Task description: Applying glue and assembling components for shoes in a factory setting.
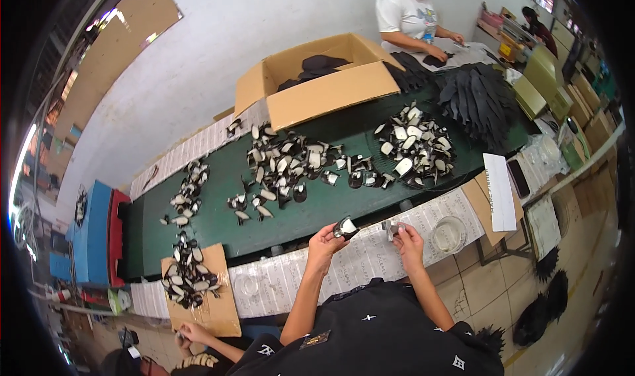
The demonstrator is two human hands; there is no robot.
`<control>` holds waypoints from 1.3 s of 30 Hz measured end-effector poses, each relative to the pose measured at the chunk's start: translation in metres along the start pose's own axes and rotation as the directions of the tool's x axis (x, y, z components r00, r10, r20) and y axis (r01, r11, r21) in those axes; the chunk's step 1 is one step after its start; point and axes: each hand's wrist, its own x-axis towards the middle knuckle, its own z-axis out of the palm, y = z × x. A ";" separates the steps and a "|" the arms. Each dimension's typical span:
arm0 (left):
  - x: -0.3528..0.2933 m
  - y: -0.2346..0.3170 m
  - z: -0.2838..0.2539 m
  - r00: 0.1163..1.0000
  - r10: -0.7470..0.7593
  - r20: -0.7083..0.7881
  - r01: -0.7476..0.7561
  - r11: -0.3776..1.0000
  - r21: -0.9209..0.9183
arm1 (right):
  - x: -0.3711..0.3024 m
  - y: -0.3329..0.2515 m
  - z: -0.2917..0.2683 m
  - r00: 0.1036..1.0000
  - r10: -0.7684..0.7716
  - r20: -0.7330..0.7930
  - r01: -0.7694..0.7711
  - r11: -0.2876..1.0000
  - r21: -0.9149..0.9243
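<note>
My left hand (pixel 323 249) is closed on a glossy black shoe heel (pixel 345 228) with a white face, held over the near edge of the work surface. A little to its right, my right hand (pixel 410 247) pinches a small greyish piece (pixel 389 229) whose kind I cannot make out. The two pieces are apart. Beyond my hands, a heap of similar black-and-white heels (pixel 291 161) lies on the green conveyor belt (pixel 317 210). Another heap (pixel 417 141) sits farther right on a round tray. Beside my right hand stands a clear round bowl (pixel 448 235).
An open cardboard box (pixel 331 98) with black pieces stands at the back. Dark flat pieces (pixel 473 98) pile up at the right. A co-worker (pixel 413 18) works behind; another person's hand (pixel 192 335) is at lower left, near heels on cardboard (pixel 228 310). A phone (pixel 518 177) lies right.
</note>
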 end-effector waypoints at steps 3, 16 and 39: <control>-0.013 0.007 0.006 1.000 0.029 0.005 -0.030 0.998 0.050 | -0.036 -0.047 0.042 0.990 -0.126 0.061 0.132 0.986 -0.104; -0.049 0.029 0.046 0.987 -0.014 0.160 0.016 1.000 -0.009 | -0.094 -0.095 0.092 0.504 -0.591 0.630 0.830 0.128 -0.543; -0.052 0.038 0.046 0.975 -0.075 0.209 0.081 0.996 -0.022 | -0.082 -0.095 0.069 0.921 -0.218 0.323 0.222 0.975 0.026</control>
